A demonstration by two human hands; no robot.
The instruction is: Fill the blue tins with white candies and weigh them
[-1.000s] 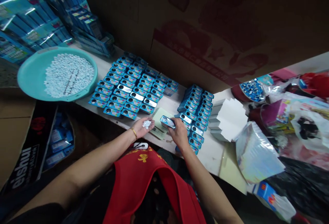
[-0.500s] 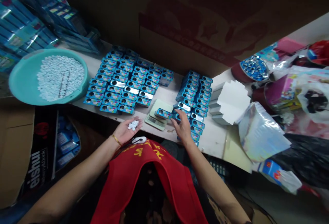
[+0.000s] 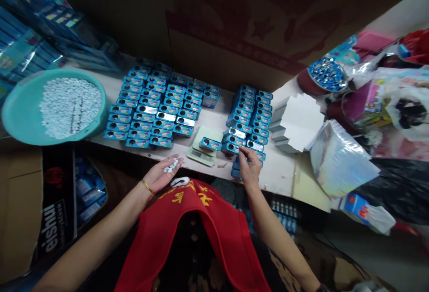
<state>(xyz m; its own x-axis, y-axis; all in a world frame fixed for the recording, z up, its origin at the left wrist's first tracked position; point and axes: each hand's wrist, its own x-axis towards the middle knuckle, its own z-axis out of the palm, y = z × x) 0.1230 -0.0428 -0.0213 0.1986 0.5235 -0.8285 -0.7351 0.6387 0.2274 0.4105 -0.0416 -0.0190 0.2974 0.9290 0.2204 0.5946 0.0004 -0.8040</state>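
Note:
My left hand (image 3: 161,175) lies palm up near the table's front edge, with a small heap of white tablets (image 3: 171,166) on the palm and fingers. To its right, a blue tin (image 3: 211,144) with a dark round opening rests on a pale kitchen scale (image 3: 200,155). My right hand (image 3: 250,169) is over the near end of the right-hand block of blue tins (image 3: 234,141). Its fingers are bent and drawn together against the thumb; whatever may be between them is hidden. The hand covers some of the tins beneath it.
A turquoise basin (image 3: 20,113) of white tablets stands at the left. More blue tins (image 3: 139,124) fill rows left of the scale. White folded card (image 3: 298,122), shiny film sheets (image 3: 343,167) and a tub of blue-silver pieces (image 3: 326,75) lie right. A large carton (image 3: 214,28) rises behind.
My right hand has moved slightly right and away from the scale, its fingers drawing together. My left palm has tilted a little, still bearing the tablets. The camera view has shifted slightly.

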